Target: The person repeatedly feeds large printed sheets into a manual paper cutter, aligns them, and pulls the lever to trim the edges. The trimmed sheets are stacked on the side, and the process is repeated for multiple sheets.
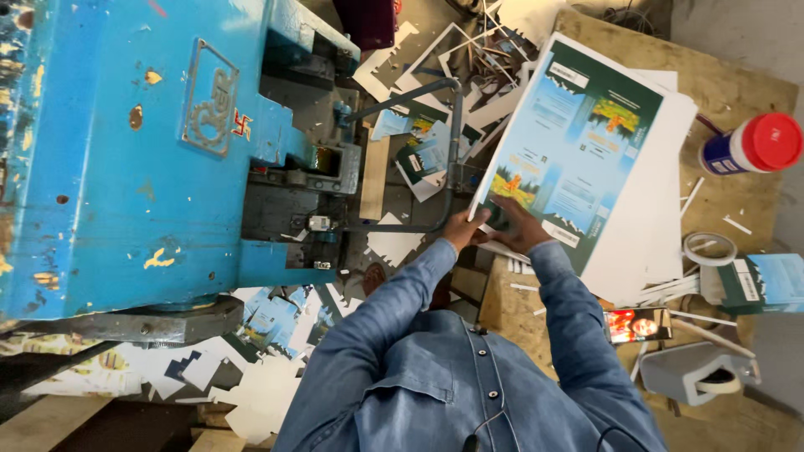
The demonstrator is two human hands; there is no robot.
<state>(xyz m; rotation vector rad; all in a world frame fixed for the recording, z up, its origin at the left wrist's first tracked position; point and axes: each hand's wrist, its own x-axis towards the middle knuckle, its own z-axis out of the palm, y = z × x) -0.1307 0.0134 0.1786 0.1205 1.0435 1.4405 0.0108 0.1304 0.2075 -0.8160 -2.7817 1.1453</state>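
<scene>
A large printed cardboard sheet (578, 142), blue and dark green with small pictures, lies on top of a stack of white sheets (649, 218) on a wooden board. My left hand (463, 228) grips the sheet's near corner from the left. My right hand (512, 226) lies on the same corner, fingers spread over the print. Both arms are in blue denim sleeves. The hands are just right of the blue press machine (134, 151) and its grey metal guard bar (455, 151).
Cut cardboard scraps (435, 75) litter the area behind the press and the floor below it. On the wooden board stand a red-capped bottle (749, 146), a tape roll (709, 249), a phone (638, 325) and a tape dispenser (699, 372).
</scene>
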